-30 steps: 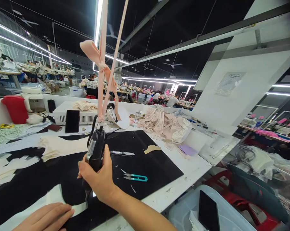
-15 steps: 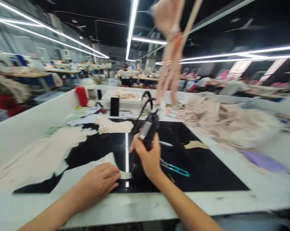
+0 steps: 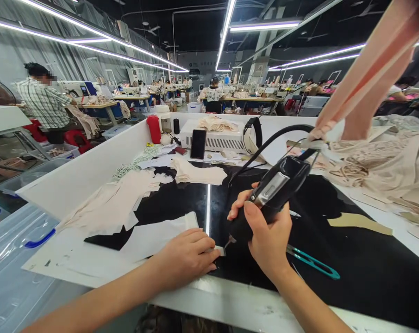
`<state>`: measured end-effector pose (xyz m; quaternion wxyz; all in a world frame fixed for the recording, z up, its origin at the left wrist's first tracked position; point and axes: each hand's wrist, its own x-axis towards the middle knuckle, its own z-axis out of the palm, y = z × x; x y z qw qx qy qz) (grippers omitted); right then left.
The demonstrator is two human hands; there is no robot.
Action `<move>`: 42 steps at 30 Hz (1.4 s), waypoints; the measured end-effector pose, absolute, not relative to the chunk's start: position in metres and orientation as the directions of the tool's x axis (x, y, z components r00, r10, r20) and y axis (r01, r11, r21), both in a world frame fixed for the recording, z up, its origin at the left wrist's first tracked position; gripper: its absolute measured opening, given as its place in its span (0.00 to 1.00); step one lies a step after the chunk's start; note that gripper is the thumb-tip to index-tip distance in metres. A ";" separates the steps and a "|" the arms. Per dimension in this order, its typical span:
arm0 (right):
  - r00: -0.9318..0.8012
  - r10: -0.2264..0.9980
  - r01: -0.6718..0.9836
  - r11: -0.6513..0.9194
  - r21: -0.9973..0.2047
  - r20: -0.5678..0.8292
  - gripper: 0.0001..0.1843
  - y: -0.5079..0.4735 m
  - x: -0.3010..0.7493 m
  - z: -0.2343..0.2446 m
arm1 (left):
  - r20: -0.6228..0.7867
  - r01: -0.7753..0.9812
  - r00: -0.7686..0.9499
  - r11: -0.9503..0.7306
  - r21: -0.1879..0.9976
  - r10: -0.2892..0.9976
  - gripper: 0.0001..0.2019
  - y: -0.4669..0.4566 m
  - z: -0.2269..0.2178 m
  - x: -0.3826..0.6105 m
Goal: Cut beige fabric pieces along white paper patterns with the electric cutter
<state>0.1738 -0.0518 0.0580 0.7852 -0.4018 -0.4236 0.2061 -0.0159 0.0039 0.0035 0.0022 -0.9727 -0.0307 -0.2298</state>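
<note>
My right hand (image 3: pixel 268 231) is wrapped round a corded black handheld tool (image 3: pixel 275 185), held tilted with its small metal tip pointing down to the left. That tip is at the end of a narrow pale fabric strip (image 3: pixel 222 251); whether they touch, I cannot tell. My left hand (image 3: pixel 190 254) lies over the strip, fingers stretched out and pressing it on the black mat (image 3: pixel 174 203). A white fabric piece (image 3: pixel 157 236) runs out from beneath this hand. Right of my right hand lie teal thread snips (image 3: pixel 315 263) and a beige curved piece (image 3: pixel 360 223).
Pale cut fabric (image 3: pixel 108 199) is heaped on the left, with a small stack (image 3: pixel 198 172) at the mat's back. A phone (image 3: pixel 198 144) leans against a vented white box (image 3: pixel 214 134). Pink fabric (image 3: pixel 365 78) hangs at the right near the tool. A person (image 3: pixel 44 97) works far left.
The view has swung and sharpened, showing more of the left side. The tool is now tilted, its tip visible by the strip. My left hand still presses the fabric.
</note>
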 end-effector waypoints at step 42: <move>0.521 0.694 -0.003 0.584 -0.812 0.497 0.15 -0.063 0.168 0.054 | 0.413 0.095 0.903 -0.993 0.072 0.116 0.10 0.003 0.001 -0.022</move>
